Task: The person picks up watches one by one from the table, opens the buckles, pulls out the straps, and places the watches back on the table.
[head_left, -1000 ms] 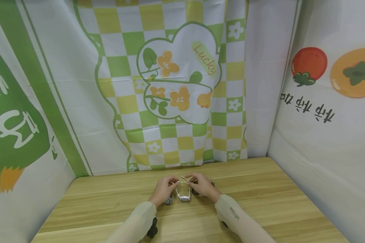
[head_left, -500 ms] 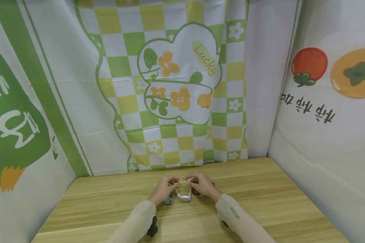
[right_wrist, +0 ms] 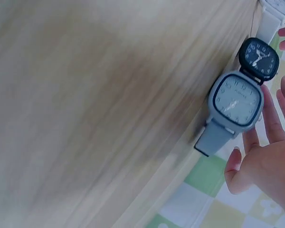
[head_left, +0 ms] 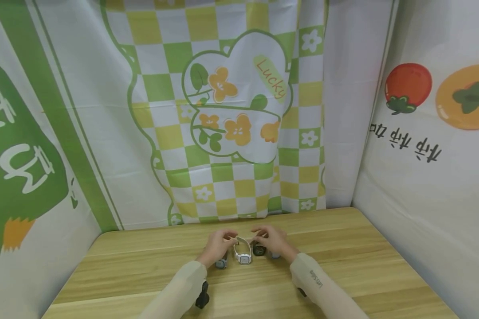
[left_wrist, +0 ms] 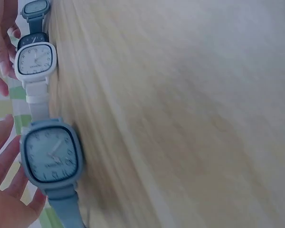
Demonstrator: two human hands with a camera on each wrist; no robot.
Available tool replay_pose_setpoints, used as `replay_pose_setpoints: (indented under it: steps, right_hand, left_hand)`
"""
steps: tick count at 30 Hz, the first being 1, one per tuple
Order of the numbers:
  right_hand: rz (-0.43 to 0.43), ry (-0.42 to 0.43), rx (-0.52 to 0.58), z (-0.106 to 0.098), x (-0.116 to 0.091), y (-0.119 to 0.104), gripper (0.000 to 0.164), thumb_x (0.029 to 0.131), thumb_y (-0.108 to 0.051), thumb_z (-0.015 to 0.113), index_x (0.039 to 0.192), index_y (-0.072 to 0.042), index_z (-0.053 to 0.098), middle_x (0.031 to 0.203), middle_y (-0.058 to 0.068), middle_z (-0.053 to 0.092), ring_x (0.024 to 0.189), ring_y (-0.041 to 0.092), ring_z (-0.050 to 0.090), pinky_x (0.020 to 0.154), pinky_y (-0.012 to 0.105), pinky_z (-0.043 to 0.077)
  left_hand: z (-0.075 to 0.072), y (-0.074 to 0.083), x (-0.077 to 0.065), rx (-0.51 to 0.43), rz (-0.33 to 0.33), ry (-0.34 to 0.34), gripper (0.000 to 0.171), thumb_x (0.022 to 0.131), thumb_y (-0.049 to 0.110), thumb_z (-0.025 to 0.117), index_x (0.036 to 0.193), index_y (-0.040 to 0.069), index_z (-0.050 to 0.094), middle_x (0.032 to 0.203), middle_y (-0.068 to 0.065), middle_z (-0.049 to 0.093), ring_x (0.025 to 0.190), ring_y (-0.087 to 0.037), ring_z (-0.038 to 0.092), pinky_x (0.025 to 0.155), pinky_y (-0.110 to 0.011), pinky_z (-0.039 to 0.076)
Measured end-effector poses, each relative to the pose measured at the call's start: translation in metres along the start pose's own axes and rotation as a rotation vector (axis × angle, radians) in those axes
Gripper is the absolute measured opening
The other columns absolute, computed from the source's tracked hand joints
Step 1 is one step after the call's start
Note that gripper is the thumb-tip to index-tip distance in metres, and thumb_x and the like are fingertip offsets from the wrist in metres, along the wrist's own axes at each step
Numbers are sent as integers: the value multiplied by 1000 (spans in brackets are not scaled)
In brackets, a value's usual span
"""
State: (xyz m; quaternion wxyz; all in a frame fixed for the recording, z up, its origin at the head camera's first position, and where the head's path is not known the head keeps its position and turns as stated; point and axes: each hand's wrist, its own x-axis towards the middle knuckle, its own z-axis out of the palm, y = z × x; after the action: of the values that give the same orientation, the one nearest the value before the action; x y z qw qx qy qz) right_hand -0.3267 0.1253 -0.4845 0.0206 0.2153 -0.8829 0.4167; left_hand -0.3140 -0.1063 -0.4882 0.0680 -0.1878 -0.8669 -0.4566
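A white watch (head_left: 244,258) rests on the table, its strap curving up into a loop behind the face. My left hand (head_left: 219,243) is at the left of that loop, fingertips beside or touching the strap; whether they touch is too small to tell. In the left wrist view the left hand's thumb and fingers are spread, behind a blue-grey watch (left_wrist: 52,153). My right hand (head_left: 270,239) is at the right, over a black watch (head_left: 259,249) and another light blue-grey watch (right_wrist: 236,100). In the right wrist view its fingers are apart, with nothing visible between them.
The watches form a row on the wooden table (head_left: 323,248). Checked cloth (head_left: 223,181) hangs along the table's back edge, with printed cloth walls on both sides. A black device (head_left: 202,296) is by the left forearm.
My right hand has moved slightly right, away from the white watch's strap, and the strap has curled into a rounder loop. The left hand has barely moved.
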Motion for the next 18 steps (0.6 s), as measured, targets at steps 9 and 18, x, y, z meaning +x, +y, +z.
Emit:
replay_pose_setpoints:
  steps: [9,18]
  right_hand:
    - [29,36,-23,-10,-5,2,27,101,-9,71,127,-1,72,108,16,77,92,27,70,80,40,59]
    - [26,57,-39,-13,-6,14,23,97,-6,74,120,0,74,105,17,78,89,30,72,81,42,59]
  left_hand:
    - [8,11,10,23,11,-47,23,100,3,70,119,-9,73,110,-24,75,100,-39,71,81,-46,62]
    - [20,17,21,69,25,-37,21,99,6,73,114,-9,75,104,-19,77,95,-34,72,77,-39,61]
